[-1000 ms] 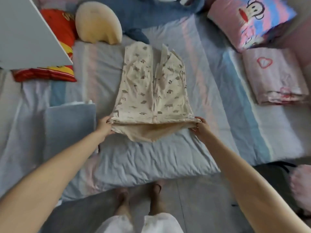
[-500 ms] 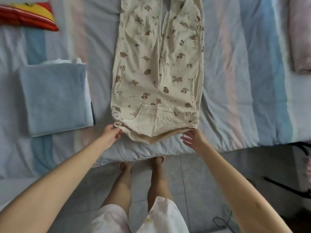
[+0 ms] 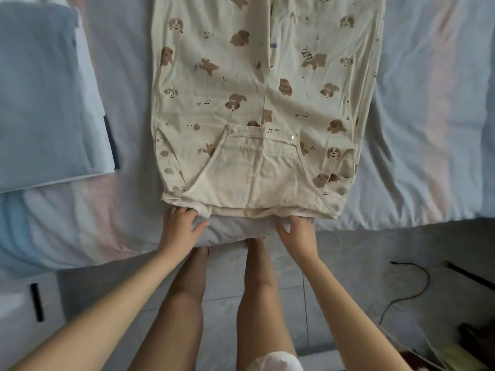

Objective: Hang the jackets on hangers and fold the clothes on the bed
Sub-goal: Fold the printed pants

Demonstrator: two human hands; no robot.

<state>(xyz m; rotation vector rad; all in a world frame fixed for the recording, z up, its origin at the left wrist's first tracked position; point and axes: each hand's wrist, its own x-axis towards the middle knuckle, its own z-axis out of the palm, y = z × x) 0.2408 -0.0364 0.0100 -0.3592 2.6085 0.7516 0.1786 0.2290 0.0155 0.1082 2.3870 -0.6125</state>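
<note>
A cream garment printed with brown puppies (image 3: 257, 103) lies flat on the striped bed sheet (image 3: 423, 116), its collar end at the near edge of the bed. My left hand (image 3: 178, 226) grips the garment's near left edge, fingers tucked under the fabric. My right hand (image 3: 296, 230) grips the near edge right of the middle, its fingertips hidden under the cloth. Both hands sit at the bed's edge, just above my legs.
A folded light-blue cloth (image 3: 45, 97) lies on the bed to the left of the garment. A black cable (image 3: 401, 290) runs over the grey tiled floor at the right. A white unit with a dark handle (image 3: 36, 301) stands at the lower left.
The view has dropped and closed in on the garment. Both hands have moved inward along its near edge and now have their fingers under the fabric.
</note>
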